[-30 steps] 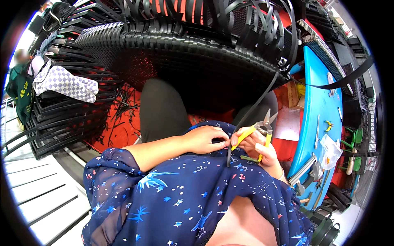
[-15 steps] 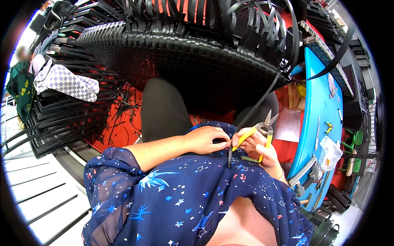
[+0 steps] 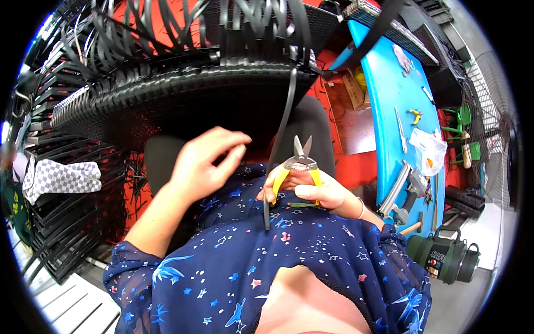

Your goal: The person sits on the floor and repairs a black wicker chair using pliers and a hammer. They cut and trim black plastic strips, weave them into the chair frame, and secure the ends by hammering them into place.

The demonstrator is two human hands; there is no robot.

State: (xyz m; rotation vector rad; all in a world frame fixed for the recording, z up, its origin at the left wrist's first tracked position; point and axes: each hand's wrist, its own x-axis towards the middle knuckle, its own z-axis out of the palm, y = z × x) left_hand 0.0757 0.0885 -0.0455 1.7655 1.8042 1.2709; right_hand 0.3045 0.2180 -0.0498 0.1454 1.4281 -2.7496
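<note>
My right hand (image 3: pixel 325 192) is closed around yellow-handled pruning shears (image 3: pixel 301 162), whose blades point away from me and are apart. A flat black plastic strip (image 3: pixel 287 106) hangs down from the woven panel and passes by that hand's fingertips, its end lying over my lap. Whether the fingers pinch the strip I cannot tell. My left hand (image 3: pixel 207 161) is raised above my lap, empty, its thumb and fingers apart. In front of my knees stands the black woven panel (image 3: pixel 167 78), with many loose strips along its top edge.
At right is a blue table (image 3: pixel 384 111) with a stapler-like tool (image 3: pixel 409 189), a clear plastic bag (image 3: pixel 429 150) and small yellow pliers (image 3: pixel 415 116). A dark green jug (image 3: pixel 445 257) stands nearer. Black frames (image 3: pixel 78 211) are stacked at left, with a checkered cloth (image 3: pixel 64 179).
My left hand has come away from the strip and the right hand, moving left and outward, its fingers spreading. The right hand keeps the shears. The view has shifted toward the right.
</note>
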